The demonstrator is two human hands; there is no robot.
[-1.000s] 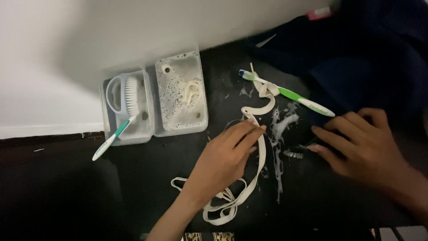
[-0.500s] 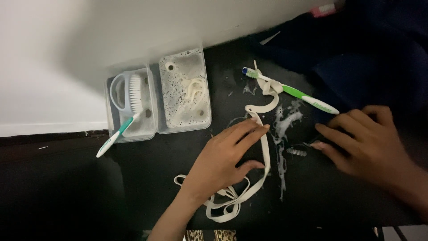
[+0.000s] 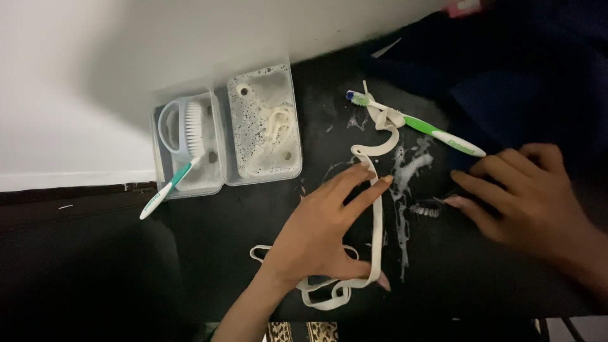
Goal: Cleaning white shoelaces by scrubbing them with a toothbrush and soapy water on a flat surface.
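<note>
My left hand (image 3: 320,231) lies flat on a long white shoelace (image 3: 377,218) that snakes over a black surface, fingers spread and pressing the lace down. My right hand (image 3: 529,196) rests to the right, fingertips on the dark surface beside a small dark bristly thing (image 3: 425,209); whether it grips anything is unclear. A green and white toothbrush (image 3: 421,125) lies across the lace's upper end. White soapy foam (image 3: 405,171) streaks the surface between the hands.
Two clear plastic tubs stand at the upper left: one (image 3: 263,126) with foamy water and a lace in it, the other (image 3: 183,145) holding a white scrub brush and a teal toothbrush (image 3: 166,189). A white wall runs behind. Dark blue cloth (image 3: 525,69) lies at upper right.
My left hand has slid slightly down and spread flatter over the lace. The right hand has hardly shifted. The view has drifted a little.
</note>
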